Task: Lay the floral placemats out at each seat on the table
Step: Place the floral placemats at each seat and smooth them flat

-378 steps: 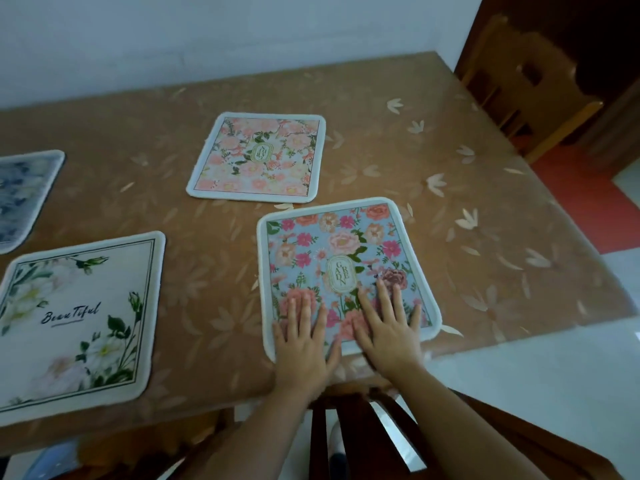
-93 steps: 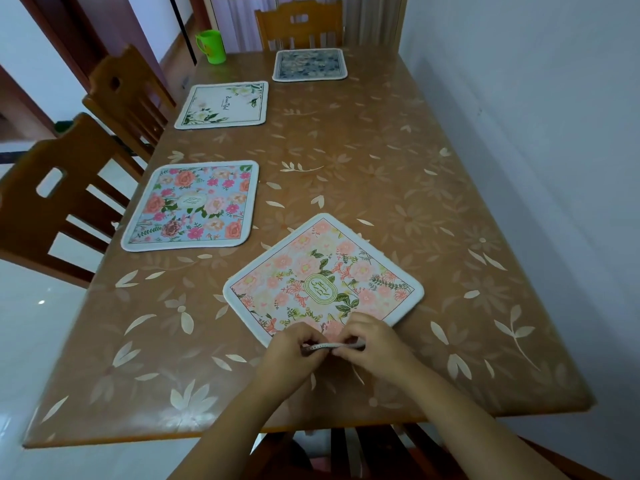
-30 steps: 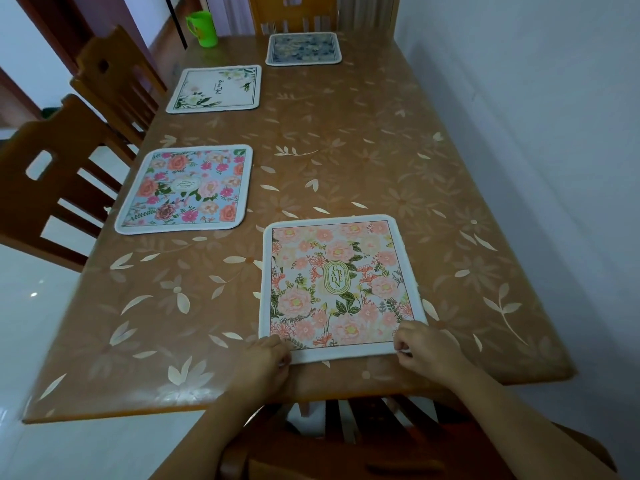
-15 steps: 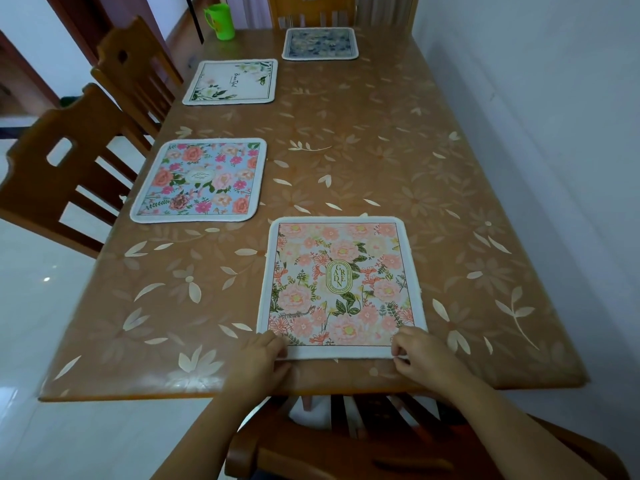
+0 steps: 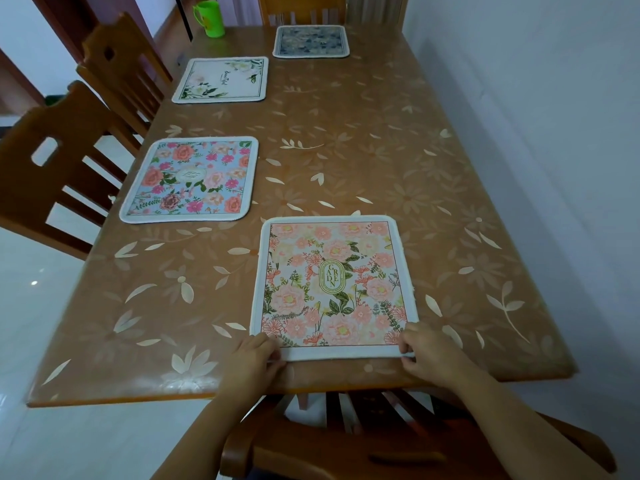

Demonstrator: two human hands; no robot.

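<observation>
A pink floral placemat [image 5: 332, 285] marked GARDEN lies flat and square at the near end of the brown table [image 5: 346, 150]. My left hand [image 5: 254, 358] pinches its near left corner and my right hand [image 5: 424, 351] pinches its near right corner. Along the left side lie a blue floral placemat [image 5: 192, 180] and a white placemat [image 5: 221, 79] with green leaves. A dark blue placemat [image 5: 310, 41] lies at the far end.
A green cup [image 5: 209, 18] stands at the far left corner. Two wooden chairs [image 5: 52, 174] line the left side, one chair [image 5: 304, 10] is at the far end, one chair [image 5: 363, 441] is under my arms. A white wall runs along the right.
Over the last second the pink placemat stays squared at the near edge with my hands on its near corners. Before that I turned it from a diagonal lie. My view shifted slightly.
</observation>
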